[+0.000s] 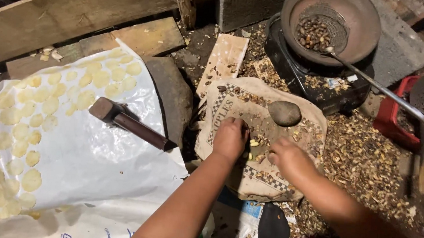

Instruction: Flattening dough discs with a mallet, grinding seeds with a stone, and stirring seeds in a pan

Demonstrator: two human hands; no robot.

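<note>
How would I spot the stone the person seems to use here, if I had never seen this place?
Find the dark stove with the round pan at the top. Just below it lies a pale printed sack, where both hands work. The stone sits on that sack above the right hand: smooth, grey, egg-shaped, far larger than the small nuts and shells scattered around it.

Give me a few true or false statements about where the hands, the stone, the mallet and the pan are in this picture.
1. Both hands, left hand and right hand, rest on the sack. True.
2. The grey stone is held in the right hand. False: it lies on the sack, beyond the hands.
3. The wooden mallet lies on the white sheet. True.
4. The pan is empty. False: a wire scoop with dark nuts sits in it.
</note>
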